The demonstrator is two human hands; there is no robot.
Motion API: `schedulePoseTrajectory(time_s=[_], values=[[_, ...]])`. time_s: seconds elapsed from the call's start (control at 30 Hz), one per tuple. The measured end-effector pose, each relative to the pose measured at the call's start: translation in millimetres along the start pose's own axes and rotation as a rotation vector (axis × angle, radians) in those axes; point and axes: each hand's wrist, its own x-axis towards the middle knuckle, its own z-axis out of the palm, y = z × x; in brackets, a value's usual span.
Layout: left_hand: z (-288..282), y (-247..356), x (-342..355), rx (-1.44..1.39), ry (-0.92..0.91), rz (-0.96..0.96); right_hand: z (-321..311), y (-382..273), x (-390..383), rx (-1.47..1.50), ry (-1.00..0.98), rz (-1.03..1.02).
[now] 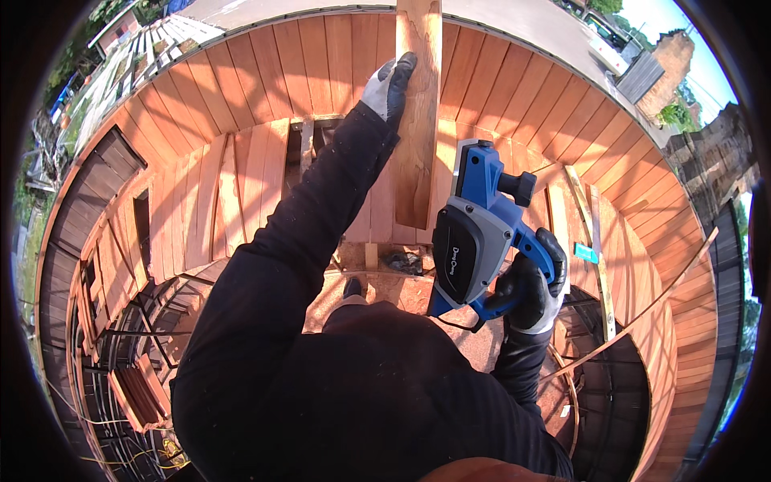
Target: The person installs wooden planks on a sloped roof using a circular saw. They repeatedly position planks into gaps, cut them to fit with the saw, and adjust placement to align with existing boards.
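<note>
A long wooden board points away from me, its far end leaving the picture at the top. My left hand, in a grey-and-black glove, is closed around the board's left edge with the arm stretched out. To the right, my right hand, gloved in black and white, wraps round the rear handle of a blue electric hand planer. The planer is tilted, its black side cover and front knob showing, and it is held just right of the board's near end. Its underside is hidden from view.
A curved wooden wall of upright boards rings me. Below it runs a plank bench with gaps. Thin strips lean at the right, near a turquoise item. Stacked boards lie lower left, by black metal framing.
</note>
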Motion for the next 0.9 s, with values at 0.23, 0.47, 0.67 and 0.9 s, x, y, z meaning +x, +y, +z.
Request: schedulePoseTrajectory(time_s=[0.23,0.47,0.67,0.9], values=[[48.1,35.4,-31.9,-0.036,-0.055,0.010,-8.9,-4.6,-4.8,0.122,-0.067,-0.011],[70.6,28.7,-64.3,-0.022,-0.302,0.048,-13.9,-12.3,1.1,0.238,0.040,-0.094],[85.1,30.9,-101.5,-0.107,-0.557,-0.128,-25.5,-34.7,24.5,0.280,0.088,-0.195],[64.6,-0.7,-131.4,-0.134,-0.710,-0.302,-44.1,-52.4,54.8,0.297,0.211,-0.381]])
